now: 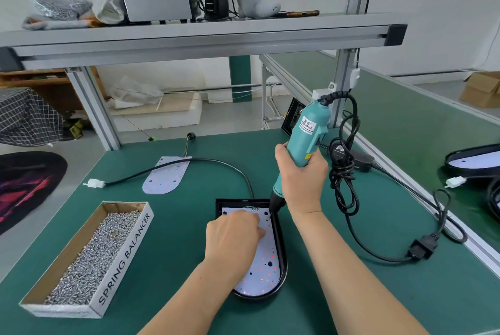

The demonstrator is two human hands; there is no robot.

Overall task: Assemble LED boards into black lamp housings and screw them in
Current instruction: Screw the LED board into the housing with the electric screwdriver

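Observation:
A black lamp housing (282,261) lies on the green mat in front of me, with a white LED board (261,267) seated inside it. My left hand (234,234) rests on the upper part of the board, fingers curled down onto it; what the fingertips hold is hidden. My right hand (301,175) grips a teal electric screwdriver (305,134), held upright and tilted, its bit down at the board's upper right corner. A second loose LED board (165,176) lies further back on the mat.
A cardboard box of screws (89,259) marked SPRING BALANCER sits at the left. A black cable with a white connector (94,183) curves from the housing. The screwdriver's coiled cord (345,172) and adapter lie at the right. Another housing (473,162) sits at far right.

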